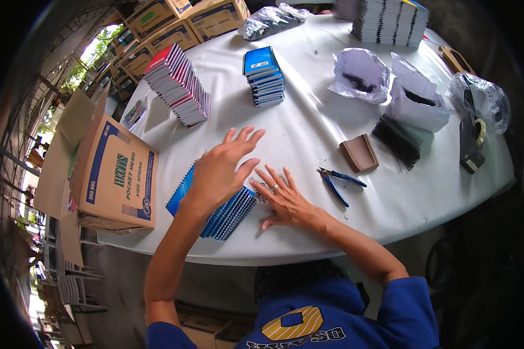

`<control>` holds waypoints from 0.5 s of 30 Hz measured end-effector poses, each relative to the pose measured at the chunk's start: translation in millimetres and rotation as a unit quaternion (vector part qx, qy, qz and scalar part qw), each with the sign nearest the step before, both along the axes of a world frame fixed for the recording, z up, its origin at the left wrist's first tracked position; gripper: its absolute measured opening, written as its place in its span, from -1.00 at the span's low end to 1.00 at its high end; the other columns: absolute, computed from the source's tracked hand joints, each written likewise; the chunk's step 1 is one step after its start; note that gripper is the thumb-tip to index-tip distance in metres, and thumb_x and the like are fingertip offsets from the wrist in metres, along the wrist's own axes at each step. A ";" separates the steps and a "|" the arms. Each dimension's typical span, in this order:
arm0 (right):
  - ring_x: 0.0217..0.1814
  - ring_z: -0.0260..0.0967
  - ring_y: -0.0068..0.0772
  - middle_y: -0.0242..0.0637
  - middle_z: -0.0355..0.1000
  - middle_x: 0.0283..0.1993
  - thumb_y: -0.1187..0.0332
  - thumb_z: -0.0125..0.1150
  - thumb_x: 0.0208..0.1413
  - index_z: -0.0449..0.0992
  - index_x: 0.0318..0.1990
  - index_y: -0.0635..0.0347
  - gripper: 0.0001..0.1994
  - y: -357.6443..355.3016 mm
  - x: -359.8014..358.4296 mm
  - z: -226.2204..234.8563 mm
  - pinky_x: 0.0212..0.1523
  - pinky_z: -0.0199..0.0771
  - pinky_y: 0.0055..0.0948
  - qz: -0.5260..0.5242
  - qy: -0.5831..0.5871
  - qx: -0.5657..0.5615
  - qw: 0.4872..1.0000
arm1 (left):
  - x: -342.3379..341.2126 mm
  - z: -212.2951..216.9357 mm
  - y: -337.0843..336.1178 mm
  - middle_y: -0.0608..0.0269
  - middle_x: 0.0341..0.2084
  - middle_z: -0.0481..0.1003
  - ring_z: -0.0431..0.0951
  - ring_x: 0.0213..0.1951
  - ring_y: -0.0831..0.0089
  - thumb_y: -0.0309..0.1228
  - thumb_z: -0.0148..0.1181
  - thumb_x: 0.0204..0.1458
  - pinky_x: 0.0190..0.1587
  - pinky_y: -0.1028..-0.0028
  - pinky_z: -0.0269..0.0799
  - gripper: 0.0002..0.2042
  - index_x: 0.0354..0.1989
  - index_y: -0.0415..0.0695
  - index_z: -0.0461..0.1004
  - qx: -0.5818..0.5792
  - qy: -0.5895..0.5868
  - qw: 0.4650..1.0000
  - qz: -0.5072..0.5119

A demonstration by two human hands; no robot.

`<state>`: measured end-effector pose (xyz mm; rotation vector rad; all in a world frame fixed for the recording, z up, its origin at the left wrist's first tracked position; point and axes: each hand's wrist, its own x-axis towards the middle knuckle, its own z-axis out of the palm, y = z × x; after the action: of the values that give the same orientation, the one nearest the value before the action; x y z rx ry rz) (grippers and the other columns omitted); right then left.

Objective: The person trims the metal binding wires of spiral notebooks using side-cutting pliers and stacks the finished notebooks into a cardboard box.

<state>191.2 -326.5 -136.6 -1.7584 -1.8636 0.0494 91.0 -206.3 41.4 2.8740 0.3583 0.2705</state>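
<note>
White-clothed table (308,134) | notebook stacks (177,84) | cardboard boxes (119,174) | pliers (337,181)

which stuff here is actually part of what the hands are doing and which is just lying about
In hand:
- left hand, open over the blue notebooks
- right hand, flat on the table by a black coil

Lying about:
- pliers
- brown tray
- coil pile
- bags
- red stack
- blue stack
- carton
- tape dispenser
</note>
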 end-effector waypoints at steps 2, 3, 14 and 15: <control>0.50 -0.24 0.03 -0.07 -0.05 0.41 -0.20 0.36 -0.23 0.05 0.32 0.11 -0.01 21.3 14.3 -10.5 0.39 -0.31 0.28 0.059 0.005 0.017 0.998 | -17.9 12.4 -5.8 0.02 0.20 0.33 0.22 0.29 0.02 -0.44 0.17 0.06 0.22 0.27 0.24 -0.48 0.25 -0.05 0.29 -0.022 -0.055 0.998 0.008; 0.47 -0.15 -0.01 -0.08 0.06 0.35 -0.18 0.33 -0.16 0.14 0.24 0.15 -0.12 28.7 20.6 -16.3 0.37 -0.24 0.27 0.117 0.013 0.032 0.993 | -27.0 16.1 -10.0 0.02 0.18 0.35 0.23 0.29 0.07 -0.49 0.18 0.04 0.22 0.30 0.23 -0.49 0.24 -0.08 0.31 -0.042 -0.094 0.995 0.018; -0.25 0.41 -0.31 -0.23 0.34 -0.20 0.44 0.06 0.10 0.36 -0.22 0.21 -0.88 -4.1 35.1 -13.2 -0.47 0.48 -0.36 0.028 -0.162 0.004 0.986 | -147.1 -34.4 -27.0 0.00 0.17 0.38 0.23 0.30 0.07 -0.71 0.06 0.06 0.28 0.20 0.14 -0.54 0.19 -0.29 0.34 -0.025 -0.265 0.947 0.180; -0.30 0.42 -0.27 -0.22 0.33 -0.21 0.41 0.02 0.17 0.36 -0.21 0.19 -0.91 -3.1 45.6 -9.0 -0.49 0.48 -0.32 0.015 -0.151 -0.005 0.988 | -155.2 -45.9 -25.0 0.00 0.19 0.34 0.24 0.29 0.13 -0.72 0.02 0.07 0.29 0.24 0.13 -0.53 0.22 -0.29 0.30 -0.019 -0.285 0.938 0.197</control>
<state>236.7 -329.6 -145.7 -1.8262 -2.1027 -0.2086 -64.2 -231.3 -4.5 2.5019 0.7972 1.1148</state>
